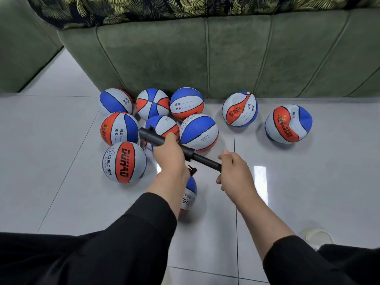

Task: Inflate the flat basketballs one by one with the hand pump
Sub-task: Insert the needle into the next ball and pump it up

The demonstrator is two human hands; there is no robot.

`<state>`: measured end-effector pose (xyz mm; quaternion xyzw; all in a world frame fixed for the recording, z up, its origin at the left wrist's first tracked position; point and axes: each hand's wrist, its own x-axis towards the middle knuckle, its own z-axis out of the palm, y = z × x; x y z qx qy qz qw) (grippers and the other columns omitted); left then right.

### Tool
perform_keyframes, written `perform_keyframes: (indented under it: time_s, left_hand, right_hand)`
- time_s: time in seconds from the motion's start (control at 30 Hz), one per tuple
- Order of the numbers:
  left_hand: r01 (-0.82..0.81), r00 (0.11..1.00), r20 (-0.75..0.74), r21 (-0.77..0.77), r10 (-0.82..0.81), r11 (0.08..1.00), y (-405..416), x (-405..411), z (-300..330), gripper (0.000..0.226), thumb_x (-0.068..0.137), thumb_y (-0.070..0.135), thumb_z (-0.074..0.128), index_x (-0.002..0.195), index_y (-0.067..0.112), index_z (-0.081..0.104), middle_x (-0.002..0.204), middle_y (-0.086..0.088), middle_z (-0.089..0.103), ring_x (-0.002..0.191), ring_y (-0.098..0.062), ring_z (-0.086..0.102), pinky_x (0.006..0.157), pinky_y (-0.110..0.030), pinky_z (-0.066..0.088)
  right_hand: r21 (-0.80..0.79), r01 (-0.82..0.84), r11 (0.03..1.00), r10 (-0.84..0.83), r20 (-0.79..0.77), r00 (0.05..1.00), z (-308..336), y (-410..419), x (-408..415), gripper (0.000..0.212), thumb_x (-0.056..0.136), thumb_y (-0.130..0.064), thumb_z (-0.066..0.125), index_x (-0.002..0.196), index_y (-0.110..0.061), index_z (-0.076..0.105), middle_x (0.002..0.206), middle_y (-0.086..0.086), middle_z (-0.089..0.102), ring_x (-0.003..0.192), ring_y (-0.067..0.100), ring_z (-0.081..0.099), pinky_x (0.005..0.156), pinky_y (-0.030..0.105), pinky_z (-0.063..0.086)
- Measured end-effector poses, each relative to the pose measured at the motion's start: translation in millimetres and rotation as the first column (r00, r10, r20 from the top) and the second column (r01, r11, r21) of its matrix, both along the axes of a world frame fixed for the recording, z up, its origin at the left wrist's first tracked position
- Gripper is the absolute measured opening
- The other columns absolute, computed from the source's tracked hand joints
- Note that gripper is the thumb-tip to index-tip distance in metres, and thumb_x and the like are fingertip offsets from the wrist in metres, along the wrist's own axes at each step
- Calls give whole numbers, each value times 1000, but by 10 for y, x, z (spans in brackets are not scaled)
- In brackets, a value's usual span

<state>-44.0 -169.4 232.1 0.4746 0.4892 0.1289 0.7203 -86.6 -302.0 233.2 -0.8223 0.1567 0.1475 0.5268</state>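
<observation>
The left hand [169,155] grips the barrel of the black hand pump [186,151], and the right hand [234,170] holds the pump's handle end with the rod pulled out. Under the left wrist lies a partly hidden basketball [190,192] on the floor [308,192]. Beyond both hands, other basketballs [124,162] sit before a green sofa [226,58].

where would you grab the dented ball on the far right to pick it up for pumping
Take the far-right ball from above, fingers spread over its rounded orange and grey top. Its blue right side looks caved in and would probably fold under a pinch. It sits alone on the floor, apart from the other balls, so nothing blocks the approach. Its valve is not visible.
</observation>
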Motion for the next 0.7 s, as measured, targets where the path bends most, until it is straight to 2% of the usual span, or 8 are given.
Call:
perform_keyframes:
  time_s: [0.07,0.13,0.2,0.27,0.33,0.47,0.57,0.7]
  left_hand:
    - [-28,1000,5,3,28,1000,69,28,-11,20,91,20,62,110,15,63,85,-1,61,74,-19,57,61,-29,51]
    - [-41,999,12,-1,41,999,36,26,-6,13,92,20,61,105,17,61,83,-3,58,73,-21,56,56,-27,49]
    - [-51,999,13,-15,51,999,-71,-5,6,7,92,20,60,99,19,57,82,-4,57,71,-21,57,50,-24,48]
    - [-57,998,-1,-15,57,998,-198,-48,11,6,93,21,60,97,20,56,81,-3,57,66,-19,56,49,-24,46]
    - [-40,999,-12,-17,40,999,-327,-98,15,13,92,21,60,105,17,58,80,-2,57,63,-17,54,52,-26,45]
    - [-6,1000,-7,-6,6,1000,-424,-129,12,25,93,20,60,117,12,59,85,-4,62,68,-19,60,62,-31,50]
    - [24,1000,13,-15,-24,1000,-363,-85,30,20,92,18,60,110,12,58,84,-5,61,64,-18,59,58,-30,50]
    - [-7,1000,13,-14,7,1000,-161,-19,59,11,93,19,60,104,17,59,79,-1,58,64,-16,56,49,-23,49]
  right_hand:
    - [-3,0,1000,0,0,1000,-15,-13,-8,41,107,-48,30,101,-19,59,79,11,69,76,29,64,84,52,57]
    - [-11,1,1000,-1,3,1000,-26,7,-9,42,106,-50,28,107,-22,59,91,12,70,91,32,66,89,53,55]
    - [-27,2,1000,-2,1,1000,-23,36,1,43,105,-50,26,112,-22,58,96,12,70,97,32,65,90,50,54]
    - [-38,6,999,-6,-1,1000,-5,70,11,42,108,-46,26,112,-19,58,90,11,69,94,31,64,85,45,53]
    - [-31,10,999,-10,-2,1000,16,110,15,38,109,-43,27,108,-18,57,85,9,68,88,29,63,79,42,51]
    - [-8,12,1000,-12,9,1000,35,184,12,37,109,-39,29,98,-15,54,84,4,62,85,32,62,77,43,50]
    - [26,3,1000,-4,13,1000,45,209,21,38,107,-44,30,91,-21,55,85,5,65,86,32,67,81,53,56]
    - [16,-1,1000,1,17,1000,40,78,32,39,107,-48,31,93,-23,58,75,8,68,79,29,65,83,54,57]
